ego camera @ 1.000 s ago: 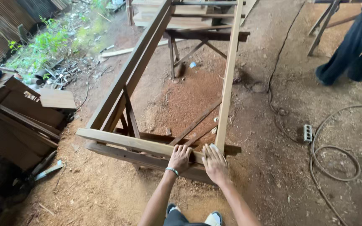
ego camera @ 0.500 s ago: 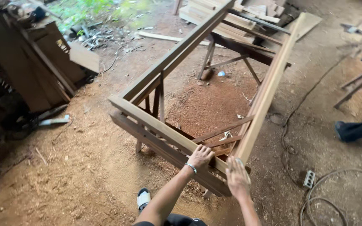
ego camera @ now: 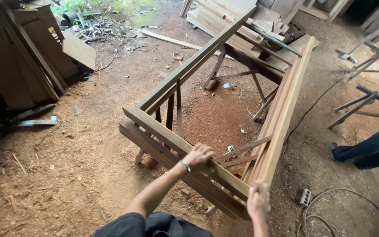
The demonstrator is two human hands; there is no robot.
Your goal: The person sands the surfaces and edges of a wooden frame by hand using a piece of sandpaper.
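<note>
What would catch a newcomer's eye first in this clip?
The big rectangular wooden frame fills the middle, resting on trestles over reddish sawdust. At its near end, the left hand grips the short crosspiece and the right hand holds the near right corner. Another person's dark trouser leg shows at the right edge, with stacked planks at the back.

We wear black clothing (ego camera: 154, 224), our forearms are bare, and a thin bracelet (ego camera: 185, 165) circles our left wrist.
</note>
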